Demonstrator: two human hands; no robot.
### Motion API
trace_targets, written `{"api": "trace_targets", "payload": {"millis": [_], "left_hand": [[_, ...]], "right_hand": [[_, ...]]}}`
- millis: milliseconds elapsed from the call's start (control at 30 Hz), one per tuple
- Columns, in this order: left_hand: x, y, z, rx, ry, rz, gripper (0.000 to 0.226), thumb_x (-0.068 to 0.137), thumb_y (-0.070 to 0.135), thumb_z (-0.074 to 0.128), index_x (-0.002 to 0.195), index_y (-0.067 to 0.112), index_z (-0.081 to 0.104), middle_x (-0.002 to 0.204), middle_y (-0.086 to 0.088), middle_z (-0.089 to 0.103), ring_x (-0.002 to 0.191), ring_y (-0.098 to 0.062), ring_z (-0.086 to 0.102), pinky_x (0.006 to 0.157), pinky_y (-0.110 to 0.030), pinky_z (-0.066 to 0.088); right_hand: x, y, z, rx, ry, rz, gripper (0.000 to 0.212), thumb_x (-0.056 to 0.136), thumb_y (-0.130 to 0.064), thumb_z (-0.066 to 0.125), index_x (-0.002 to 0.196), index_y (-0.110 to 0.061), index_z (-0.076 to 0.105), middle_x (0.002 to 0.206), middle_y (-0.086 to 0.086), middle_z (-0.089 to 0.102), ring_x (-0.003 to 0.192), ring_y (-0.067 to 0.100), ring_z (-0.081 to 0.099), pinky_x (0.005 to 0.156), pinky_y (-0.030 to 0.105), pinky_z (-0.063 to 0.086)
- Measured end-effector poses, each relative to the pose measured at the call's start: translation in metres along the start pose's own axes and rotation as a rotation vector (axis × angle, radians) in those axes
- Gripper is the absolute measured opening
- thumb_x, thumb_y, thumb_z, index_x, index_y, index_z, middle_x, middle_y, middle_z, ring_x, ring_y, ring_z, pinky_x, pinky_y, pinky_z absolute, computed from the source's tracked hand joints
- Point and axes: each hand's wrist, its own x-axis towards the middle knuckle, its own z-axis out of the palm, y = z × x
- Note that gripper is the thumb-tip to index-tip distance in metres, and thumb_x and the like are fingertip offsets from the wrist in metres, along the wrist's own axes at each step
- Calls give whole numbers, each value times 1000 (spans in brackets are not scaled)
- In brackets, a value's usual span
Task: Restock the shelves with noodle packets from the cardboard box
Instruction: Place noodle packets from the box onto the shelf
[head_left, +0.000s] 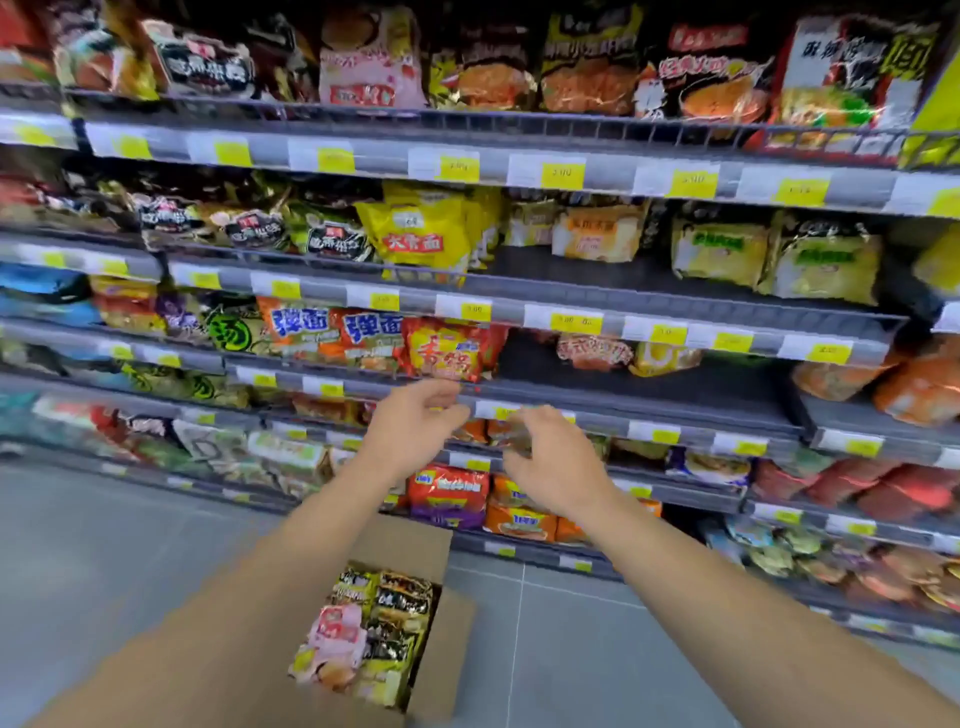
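Note:
An open cardboard box (448, 644) stands on the floor below my arms, holding several noodle packets (374, 623) in black, yellow and pink. Both of my arms reach toward the middle shelves. My left hand (415, 428) hovers just below a red noodle packet (445, 351) at the shelf's front edge, its fingers loosely curled and holding nothing. A little lower and to the right, my right hand (553, 465) has its fingers loosely curled in front of the price rail, and I see no packet in it. Motion blur softens both hands.
Several tiers of shelving (597, 395) full of noodle packets run across the view, with yellow price tags (576, 322) on the rails. Bare stretches of shelf (649, 384) lie right of the red packet and on the tier above. Grey tiled floor (130, 545) spreads to the left.

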Motion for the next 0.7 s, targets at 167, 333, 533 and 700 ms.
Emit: {"api": "trace_targets", "payload": {"millis": [167, 333, 533, 700], "left_hand": [[-43, -109, -24, 4, -66, -205, 35, 90, 17, 66, 123, 8, 63, 114, -1, 66, 102, -8, 57, 87, -7, 43], [-61, -223, -62, 29, -164, -344, 38, 86, 28, 65, 117, 6, 66, 108, 2, 64, 105, -13, 59, 95, -25, 45], [-64, -357, -110, -1, -238, -495, 39, 82, 21, 73, 119, 11, 68, 121, -5, 68, 115, -18, 61, 97, -23, 43], [-56, -458, -137, -22, -301, -612, 66, 58, 54, 62, 114, 19, 72, 115, 3, 71, 109, -14, 64, 100, -32, 47]], "right_hand": [[-19, -34, 117, -17, -256, 0, 40, 86, -29, 58, 123, -14, 57, 121, 7, 56, 115, 26, 54, 94, 35, 45], [-20, -84, 223, -15, -436, 73, 47, 88, -30, 57, 133, -16, 52, 130, 7, 53, 121, 28, 52, 98, 36, 44], [-13, -134, 328, -65, -566, 250, 45, 89, -28, 55, 132, -13, 53, 130, 10, 54, 120, 29, 52, 96, 33, 43], [0, -154, 408, -115, -670, 329, 37, 88, -26, 54, 124, -16, 54, 126, 6, 55, 113, 26, 55, 90, 33, 46]]}}
